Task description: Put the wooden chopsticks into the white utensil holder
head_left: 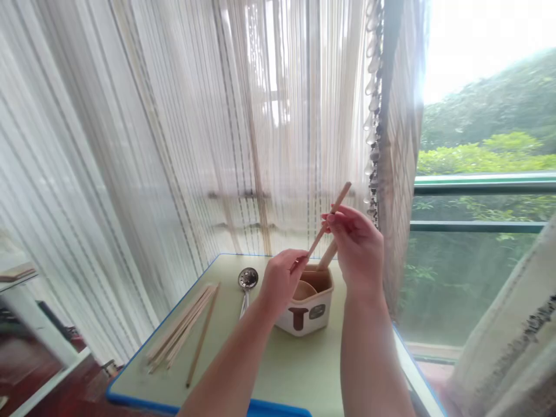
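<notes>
Both of my hands are raised over a white utensil holder (309, 313) with a brown mark on its front. My right hand (358, 246) is closed round a wooden chopstick (339, 200) that slants up to the right. My left hand (281, 281) pinches the lower end of the same chopstick, just above the holder's rim. Inside the holder stand a thick wooden handle (326, 256) and a wooden spoon bowl (304, 289).
A pale green table (226, 370) with a blue edge carries a loose bundle of several wooden chopsticks (182, 330) at the left and a metal strainer spoon (247, 281) beside the holder. Sheer striped curtains hang behind. A window with a green rail is at the right.
</notes>
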Motion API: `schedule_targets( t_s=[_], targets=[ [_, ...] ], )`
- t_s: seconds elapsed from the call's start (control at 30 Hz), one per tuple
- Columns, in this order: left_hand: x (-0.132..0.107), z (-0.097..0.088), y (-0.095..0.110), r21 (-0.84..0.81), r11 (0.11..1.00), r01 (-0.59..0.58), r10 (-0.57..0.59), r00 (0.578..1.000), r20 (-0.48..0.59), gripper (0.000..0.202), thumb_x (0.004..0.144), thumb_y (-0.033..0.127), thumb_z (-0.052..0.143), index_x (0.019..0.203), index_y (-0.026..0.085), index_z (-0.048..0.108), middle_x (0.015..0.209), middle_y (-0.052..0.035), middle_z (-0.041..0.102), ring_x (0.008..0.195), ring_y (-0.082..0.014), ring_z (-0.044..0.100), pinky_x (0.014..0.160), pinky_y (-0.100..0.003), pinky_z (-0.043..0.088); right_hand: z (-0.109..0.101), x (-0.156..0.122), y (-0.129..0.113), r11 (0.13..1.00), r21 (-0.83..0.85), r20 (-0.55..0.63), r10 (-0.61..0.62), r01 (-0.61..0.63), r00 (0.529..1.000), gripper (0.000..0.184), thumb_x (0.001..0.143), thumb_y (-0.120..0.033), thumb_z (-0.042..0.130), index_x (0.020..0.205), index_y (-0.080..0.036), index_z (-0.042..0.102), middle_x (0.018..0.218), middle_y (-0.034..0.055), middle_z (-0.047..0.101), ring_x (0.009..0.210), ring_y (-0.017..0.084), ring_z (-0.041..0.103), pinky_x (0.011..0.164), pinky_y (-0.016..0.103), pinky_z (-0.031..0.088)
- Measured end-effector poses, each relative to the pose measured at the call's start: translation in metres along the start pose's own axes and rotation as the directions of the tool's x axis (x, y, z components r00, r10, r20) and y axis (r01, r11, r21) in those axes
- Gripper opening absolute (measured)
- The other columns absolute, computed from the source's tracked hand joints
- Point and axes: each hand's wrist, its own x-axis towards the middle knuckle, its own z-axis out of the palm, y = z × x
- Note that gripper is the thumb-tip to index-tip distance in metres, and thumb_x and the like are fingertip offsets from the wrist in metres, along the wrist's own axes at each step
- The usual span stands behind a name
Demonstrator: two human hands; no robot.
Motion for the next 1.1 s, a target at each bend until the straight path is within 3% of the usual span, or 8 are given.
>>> schedule_targets(
  t_s=[0.27,0.53,0.67,0.8,0.93,1.1],
  targets=[
    [0.020,0.030,-0.003,-0.086,0.996,0.017,-0.011,0.998,0.066,0.016,0.083,0.024,0.054,0.091,0.019,0.066,0.086,-0.0037,0.069,0.078,-0.0136,0.064,0.074,-0.026,0.053,-0.017,0.006,0.009,0.980,-0.180,-0.030,-0.094,0.087,0.995,0.024,0.083,-0.033,0.054,0.105,-0.024,0.059,0.091,0.0027,0.067,0.085,0.017,0.065,0.077,0.035,0.056],
    [0.026,0.047,-0.019,-0.030,0.998,0.047,-0.043,0.992,0.115,0.014,0.080,0.022,0.056,0.089,0.019,0.067,0.087,-0.0027,0.070,0.079,-0.0137,0.064,0.075,-0.026,0.051,-0.028,0.017,0.024,0.966,-0.251,0.055,-0.042,0.055,0.998,0.020,0.082,-0.031,0.055,0.098,-0.022,0.061,0.084,0.0017,0.066,0.077,0.015,0.064,0.071,0.032,0.055],
    [0.026,0.050,-0.029,-0.017,0.997,0.082,-0.078,0.987,0.141,0.014,0.080,0.021,0.056,0.087,0.020,0.068,0.085,-0.0016,0.070,0.079,-0.0142,0.064,0.076,-0.026,0.050,-0.033,0.021,0.031,0.919,-0.393,0.025,-0.034,0.041,0.999,0.033,0.083,-0.030,0.051,0.115,-0.027,0.054,0.089,0.0027,0.066,0.075,0.016,0.063,0.069,0.033,0.054],
    [0.024,0.054,-0.034,0.004,0.993,0.114,-0.112,0.965,0.236,0.015,0.079,0.018,0.055,0.086,0.021,0.068,0.084,-0.0004,0.070,0.078,-0.0146,0.063,0.074,-0.026,0.049,-0.040,0.023,0.038,0.898,-0.438,0.019,-0.040,0.044,0.999,0.046,0.084,-0.029,0.046,0.129,-0.032,0.040,0.100,0.0034,0.065,0.077,0.016,0.063,0.071,0.035,0.053],
    [0.023,0.056,-0.036,0.039,0.991,0.129,-0.135,0.941,0.310,0.018,0.079,0.018,0.054,0.087,0.022,0.069,0.083,-0.0002,0.070,0.077,-0.0153,0.064,0.074,-0.027,0.050,-0.048,0.026,0.045,0.899,-0.438,-0.016,-0.035,0.025,0.999,0.043,0.082,-0.029,0.048,0.125,-0.029,0.046,0.091,0.0027,0.066,0.072,0.015,0.062,0.070,0.034,0.052],
    [0.025,0.058,-0.035,0.000,0.989,0.148,-0.141,0.944,0.299,0.025,0.079,0.023,0.056,0.100,0.021,0.067,0.094,-0.0022,0.071,0.088,-0.0176,0.064,0.085,-0.030,0.048,-0.055,0.028,0.048,0.894,-0.448,0.006,0.034,-0.028,0.999,0.034,0.078,-0.029,0.053,0.112,-0.025,0.057,0.078,0.0008,0.066,0.068,0.015,0.063,0.062,0.029,0.051]
  ],
)
